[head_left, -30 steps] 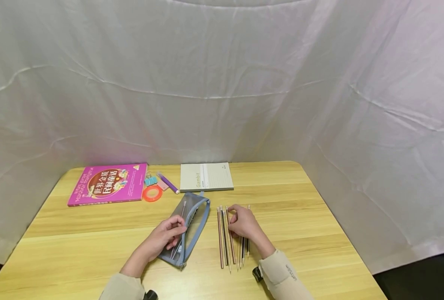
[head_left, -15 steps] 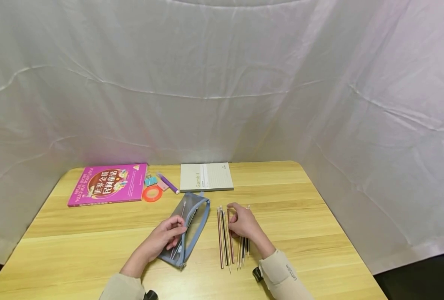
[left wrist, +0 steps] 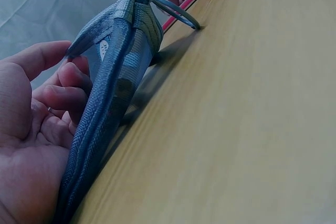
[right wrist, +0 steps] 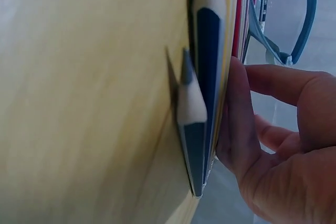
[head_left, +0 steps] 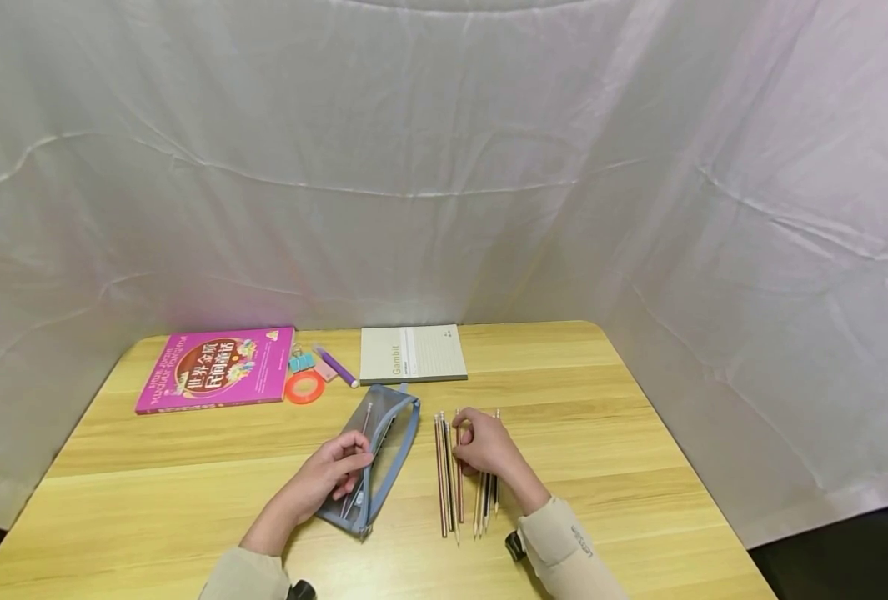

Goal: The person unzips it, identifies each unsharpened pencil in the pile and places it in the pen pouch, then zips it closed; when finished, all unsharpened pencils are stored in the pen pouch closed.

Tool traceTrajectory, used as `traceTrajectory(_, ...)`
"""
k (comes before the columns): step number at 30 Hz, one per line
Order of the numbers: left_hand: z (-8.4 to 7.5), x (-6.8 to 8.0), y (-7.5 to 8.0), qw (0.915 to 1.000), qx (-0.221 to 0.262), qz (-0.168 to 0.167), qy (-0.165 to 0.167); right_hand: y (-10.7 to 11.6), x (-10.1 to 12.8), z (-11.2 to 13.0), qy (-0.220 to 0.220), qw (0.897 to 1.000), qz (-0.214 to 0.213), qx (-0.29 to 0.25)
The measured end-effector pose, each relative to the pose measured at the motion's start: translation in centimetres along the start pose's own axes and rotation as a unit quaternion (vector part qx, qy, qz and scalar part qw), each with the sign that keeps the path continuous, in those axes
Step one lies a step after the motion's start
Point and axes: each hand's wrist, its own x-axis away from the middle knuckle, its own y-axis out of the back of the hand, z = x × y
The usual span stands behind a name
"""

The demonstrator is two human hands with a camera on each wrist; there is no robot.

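My left hand holds the open edge of a grey see-through pencil case with blue trim, its thumb and fingertips pinching the trim in the left wrist view. A pencil lies inside the case. To the right, my right hand pinches a dark red pencil near its upper end, with that end partly behind the fingers. Several striped pencils lie side by side just left of it. Under and beside the right hand are more pencils, points toward me; a dark-blue one shows close up in the right wrist view.
At the back left lies a pink book. Next to it are a teal binder clip, an orange tape roll, a pink eraser and a purple pen. A notebook sits behind the case.
My right hand has shifted slightly left, and the dark red pencil has moved with it and straightened beside the left-hand pencils. The left hand and pencil case have stayed in place.
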Motion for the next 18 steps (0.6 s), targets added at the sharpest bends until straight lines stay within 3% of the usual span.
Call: traceTrajectory(18,0.07,0.0,0.03,1.0,-0.003,0.001,-0.006,-0.12,-0.2,0.26,0.003,1.0,0.016,0.019)
